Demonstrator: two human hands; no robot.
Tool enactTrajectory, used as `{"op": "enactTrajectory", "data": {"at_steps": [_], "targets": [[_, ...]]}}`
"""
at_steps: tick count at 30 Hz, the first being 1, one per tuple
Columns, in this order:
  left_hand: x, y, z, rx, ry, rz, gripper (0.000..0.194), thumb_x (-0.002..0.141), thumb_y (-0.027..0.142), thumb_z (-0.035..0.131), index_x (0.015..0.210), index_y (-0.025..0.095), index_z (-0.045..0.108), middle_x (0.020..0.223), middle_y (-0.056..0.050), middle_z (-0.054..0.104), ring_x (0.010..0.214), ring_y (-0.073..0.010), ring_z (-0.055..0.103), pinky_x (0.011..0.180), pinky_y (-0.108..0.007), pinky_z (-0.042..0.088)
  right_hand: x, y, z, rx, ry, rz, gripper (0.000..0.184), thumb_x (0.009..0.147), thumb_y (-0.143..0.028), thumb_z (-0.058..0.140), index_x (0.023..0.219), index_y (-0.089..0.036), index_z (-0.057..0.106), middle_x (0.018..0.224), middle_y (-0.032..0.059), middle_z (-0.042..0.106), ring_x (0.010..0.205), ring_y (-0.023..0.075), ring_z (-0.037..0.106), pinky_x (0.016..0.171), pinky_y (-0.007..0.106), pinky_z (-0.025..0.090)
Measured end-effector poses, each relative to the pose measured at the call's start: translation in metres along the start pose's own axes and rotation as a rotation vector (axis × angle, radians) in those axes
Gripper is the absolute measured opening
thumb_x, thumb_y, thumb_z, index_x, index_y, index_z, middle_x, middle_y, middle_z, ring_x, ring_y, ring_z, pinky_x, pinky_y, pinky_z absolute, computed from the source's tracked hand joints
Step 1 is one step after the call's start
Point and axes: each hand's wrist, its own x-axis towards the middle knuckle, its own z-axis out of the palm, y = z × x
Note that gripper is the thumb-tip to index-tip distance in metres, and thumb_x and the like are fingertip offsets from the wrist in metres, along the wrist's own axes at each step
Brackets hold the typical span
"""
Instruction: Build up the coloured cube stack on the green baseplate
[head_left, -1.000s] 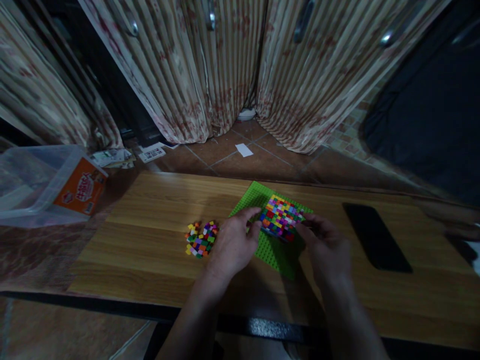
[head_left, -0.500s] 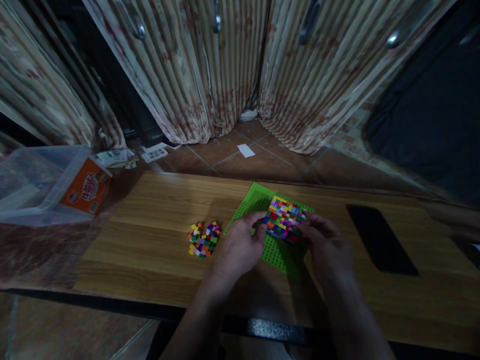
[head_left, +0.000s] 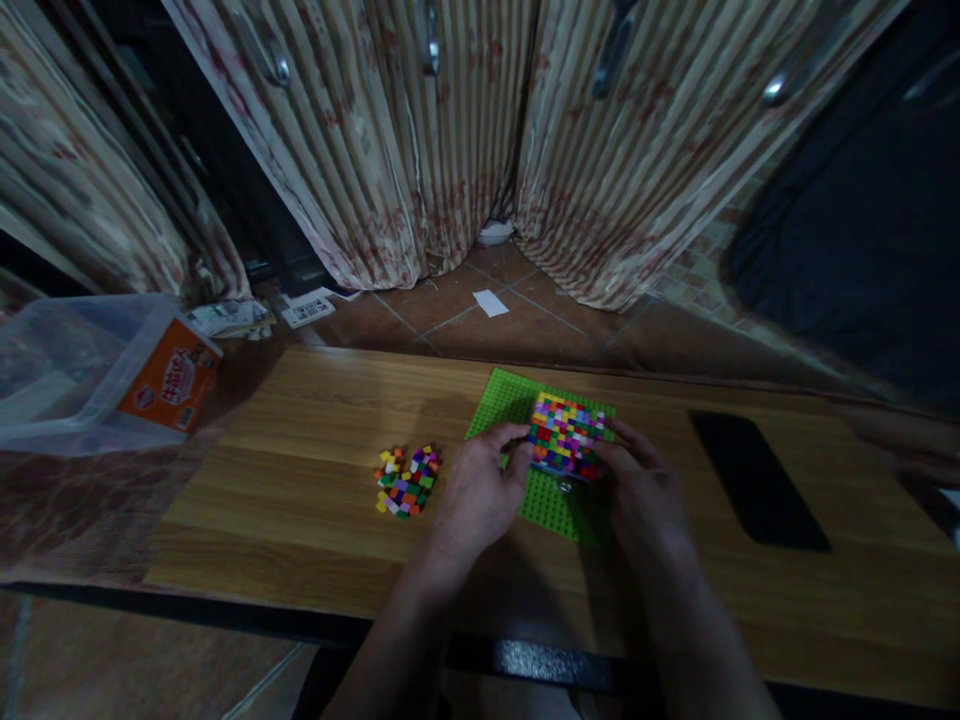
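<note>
Black slab (head_left: 757,480): flat on the wooden table (head_left: 285,450), toward its right end, slanting.
Plastic bin (head_left: 75,350): translucent, beyond the table's far left corner, orange label (head_left: 171,380) on its side.
White paper (head_left: 490,303): on the tiled floor (head_left: 540,330), past the far edge.
Striped curtains (head_left: 457,150): hanging farther back, flower-patterned.

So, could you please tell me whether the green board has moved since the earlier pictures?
Yes, the green board has shifted slightly left, towards the pile of loose bricks, which lies where it was.
</note>
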Motion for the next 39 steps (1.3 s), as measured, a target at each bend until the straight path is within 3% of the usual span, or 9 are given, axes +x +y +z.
{"op": "enactTrajectory", "data": {"at_steps": [7,16,20,23,26,29,32,34,39], "targets": [[0.001,-0.003,0.006,-0.045,0.029,-0.019,0.02,0.09,0.023,0.06,0.105,0.02,0.073,0.106,-0.006,0.078,0.093,-0.0201,0.073,0.087,-0.036,0.058,0.0,-0.006,0.002,0.007,0.022,0.012,0.056,0.058,-0.032,0.084,0.112,-0.019,0.073,0.059,-0.0063,0.062,0.045,0.008,0.046,0.042,0.021,0.04],[-0.002,0.0,0.01,-0.078,0.066,-0.052,0.019,0.088,0.019,0.062,0.102,0.019,0.074,0.102,-0.007,0.079,0.091,-0.0193,0.074,0.085,-0.033,0.059,0.004,-0.008,0.0,-0.025,-0.032,-0.004,0.055,0.057,-0.035,0.084,0.109,-0.018,0.074,0.052,-0.0073,0.057,0.043,0.0089,0.046,0.04,0.022,0.04],[-0.008,0.004,0.01,-0.069,0.046,-0.056,0.017,0.089,0.021,0.06,0.098,0.018,0.074,0.094,-0.005,0.079,0.084,-0.0181,0.073,0.073,-0.028,0.057,0.004,-0.009,-0.007,-0.099,-0.011,-0.007,0.056,0.057,-0.037,0.085,0.109,-0.019,0.075,0.063,-0.0036,0.065,0.049,0.0101,0.052,0.044,0.024,0.045],[-0.008,0.004,0.003,-0.033,-0.005,-0.021,0.024,0.092,0.027,0.055,0.076,0.018,0.071,0.066,0.0,0.069,0.062,-0.0143,0.064,0.057,-0.024,0.048,-0.004,-0.014,-0.01,-0.256,0.107,-0.119,0.043,0.067,-0.038,0.078,0.107,-0.02,0.075,0.072,-0.0006,0.068,0.055,0.0142,0.058,0.051,0.029,0.049],[-0.001,0.0,-0.017,-0.093,0.073,0.002,0.032,0.093,0.031,0.054,0.067,0.018,0.066,0.054,0.003,0.057,0.052,-0.0109,0.053,0.051,-0.023,0.041,-0.025,-0.021,-0.004,-0.466,0.264,-0.392,0.031,0.082,-0.04,0.068,0.107,-0.025,0.076,0.086,0.005,0.072,0.077,0.0255,0.067,0.067,0.041,0.054],[0.008,-0.007,-0.043,-0.279,0.302,0.027,0.023,0.09,0.029,0.056,0.075,0.017,0.069,0.066,0.001,0.066,0.063,-0.0118,0.06,0.062,-0.023,0.049,-0.053,-0.019,0.015,-0.424,0.089,-0.496,0.024,0.087,-0.041,0.065,0.104,-0.027,0.074,0.1,0.0061,0.073,0.09,0.0275,0.07,0.08,0.043,0.056],[0.013,-0.013,-0.065,-0.397,0.498,0.006,0.021,0.088,0.031,0.059,0.077,0.016,0.07,0.073,-0.001,0.07,0.072,-0.0131,0.065,0.07,-0.024,0.054,-0.078,-0.004,0.041,-0.564,-0.332,-0.634,0.015,0.088,-0.034,0.065,0.095,-0.026,0.075,0.095,0.0041,0.074,0.086,0.0221,0.07,0.076,0.036,0.056],[0.014,-0.015,-0.075,-0.44,0.55,0.015,0.02,0.086,0.031,0.061,0.076,0.016,0.069,0.073,-0.001,0.07,0.072,-0.0128,0.065,0.07,-0.024,0.054,-0.089,0.01,0.056,-0.615,-0.524,-0.688,0.019,0.093,-0.027,0.056,0.098,-0.025,0.074,0.094,0.0039,0.073,0.086,0.0191,0.069,0.078,0.032,0.056],[0.011,-0.021,-0.081,-0.446,0.543,0.06,0.02,0.084,0.031,0.064,0.072,0.016,0.069,0.067,0.001,0.067,0.068,-0.0116,0.063,0.066,-0.022,0.053,-0.094,0.039,0.082,-0.684,-0.581,-0.802,0.026,0.096,-0.02,0.048,0.102,-0.023,0.074,0.104,0.0064,0.071,0.096,0.0181,0.07,0.082,0.03,0.057]]}}
